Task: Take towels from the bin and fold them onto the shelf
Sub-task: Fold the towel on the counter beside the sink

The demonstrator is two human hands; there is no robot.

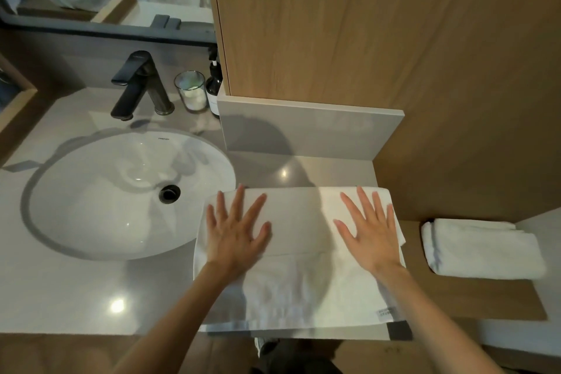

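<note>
Scanning from the left: a white oval ceramic sink basin (121,191) sits sunk in the pale grey stone countertop (60,282), with a matte black tap (136,85) behind it and a clear glass tumbler (191,91) and dark pump bottle (214,88) just beside that.

Now the action. The left hand (233,237) is flat on the white terry towel (297,288), fingers straight and spread wide, palm pressing near its left edge. The towel lies on the counter just right of the basin. It is doubled over once, with a fold edge running across under both palms and its near hem at the counter's front lip.

The right hand (372,240) mirrors the left, fingers fanned and straight; neither hand pinches anything. This looks like smoothing between folds. The towel should be soft, light and floppy, so I'd take it by the corners of one end, pinching both layers, or they'll slide apart.

Further right, a folded white towel (479,249) rests on the low brown wooden shelf (485,300). No bin in sight.
</note>
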